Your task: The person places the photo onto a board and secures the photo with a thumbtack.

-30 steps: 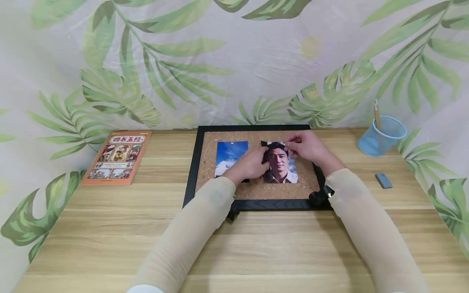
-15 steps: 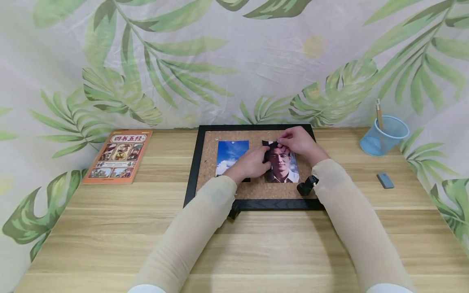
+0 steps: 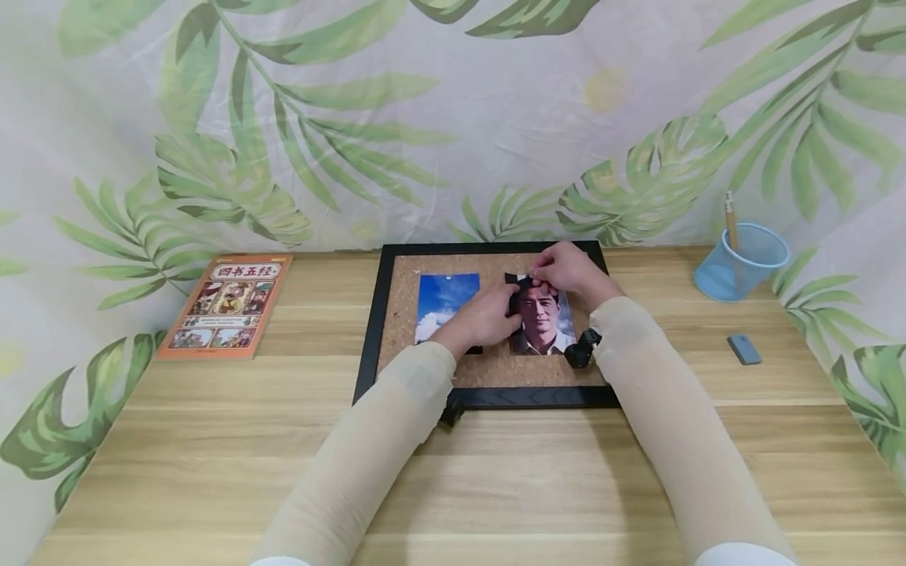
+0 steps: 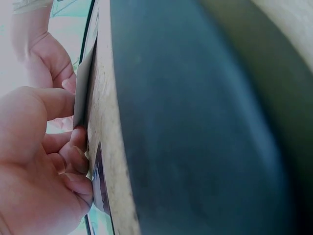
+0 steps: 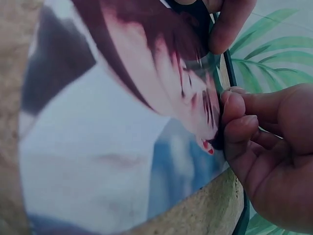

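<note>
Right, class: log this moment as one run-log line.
left hand: holds portrait photo left edge | right hand: pinches its top edge | base: cork board | beside: sky photo

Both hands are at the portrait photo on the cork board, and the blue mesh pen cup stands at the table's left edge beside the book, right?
Not quite: the blue mesh pen cup stands at the table's right, far from the book on the left. The head view shows it. Both hands are indeed at the portrait photo on the cork board.

Portrait photo (image 3: 543, 318) on the cork board (image 3: 495, 365)
It lies flat on the board's right half, its top edge at the far side.
</note>
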Tool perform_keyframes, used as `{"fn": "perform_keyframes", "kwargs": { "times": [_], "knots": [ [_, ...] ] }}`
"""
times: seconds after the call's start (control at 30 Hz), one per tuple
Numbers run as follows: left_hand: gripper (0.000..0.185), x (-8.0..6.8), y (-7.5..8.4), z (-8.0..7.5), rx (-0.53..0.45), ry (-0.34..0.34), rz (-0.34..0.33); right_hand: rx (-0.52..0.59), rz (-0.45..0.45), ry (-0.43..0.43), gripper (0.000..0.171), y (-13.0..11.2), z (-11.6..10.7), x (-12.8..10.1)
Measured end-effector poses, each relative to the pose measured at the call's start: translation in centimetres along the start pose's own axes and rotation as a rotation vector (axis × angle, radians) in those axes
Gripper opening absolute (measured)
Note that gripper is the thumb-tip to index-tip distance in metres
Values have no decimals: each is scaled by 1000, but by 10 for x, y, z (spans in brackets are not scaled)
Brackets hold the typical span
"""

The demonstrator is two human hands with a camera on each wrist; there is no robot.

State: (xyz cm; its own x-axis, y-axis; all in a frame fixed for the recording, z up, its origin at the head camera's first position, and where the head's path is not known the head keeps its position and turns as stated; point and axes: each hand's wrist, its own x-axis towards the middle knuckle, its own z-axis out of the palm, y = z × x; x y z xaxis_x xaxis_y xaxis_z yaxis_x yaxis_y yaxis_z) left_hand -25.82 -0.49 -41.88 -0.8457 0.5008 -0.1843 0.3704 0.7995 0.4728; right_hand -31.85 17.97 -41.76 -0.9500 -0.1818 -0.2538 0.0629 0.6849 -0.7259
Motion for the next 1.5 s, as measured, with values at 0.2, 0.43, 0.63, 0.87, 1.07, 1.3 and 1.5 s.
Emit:
{"fn": "perform_keyframes", "kwargs": {
  "times": [0.2, 0.43, 0.63, 0.87, 1.07, 1.3, 1.5],
  "knots": [
    [58, 0, -3, 1, -4, 5, 0, 7, 29, -26, 18, -3, 1, 4],
    [58, 0, -3, 2, 4, 8, 5, -73, 66, -21, 18, -8, 0, 4],
    [58, -2, -2, 4, 4, 17, 9, -98, 93, -16, 18, -6, -1, 4],
    [58, -3, 0, 4, -4, 13, 21, -79, 163, -33, 16, -6, -4, 5],
    [57, -2, 1, 6, 9, 21, 27, -10, 222, -62, 19, -3, -9, 3],
    [58, -3, 2, 5, 38, 33, 17, 30, 200, -53, 20, -2, -8, 2],
    [59, -5, 4, 3, 99, 56, 6, 56, 140, -13, 18, 1, -4, 1]
  ]
}}
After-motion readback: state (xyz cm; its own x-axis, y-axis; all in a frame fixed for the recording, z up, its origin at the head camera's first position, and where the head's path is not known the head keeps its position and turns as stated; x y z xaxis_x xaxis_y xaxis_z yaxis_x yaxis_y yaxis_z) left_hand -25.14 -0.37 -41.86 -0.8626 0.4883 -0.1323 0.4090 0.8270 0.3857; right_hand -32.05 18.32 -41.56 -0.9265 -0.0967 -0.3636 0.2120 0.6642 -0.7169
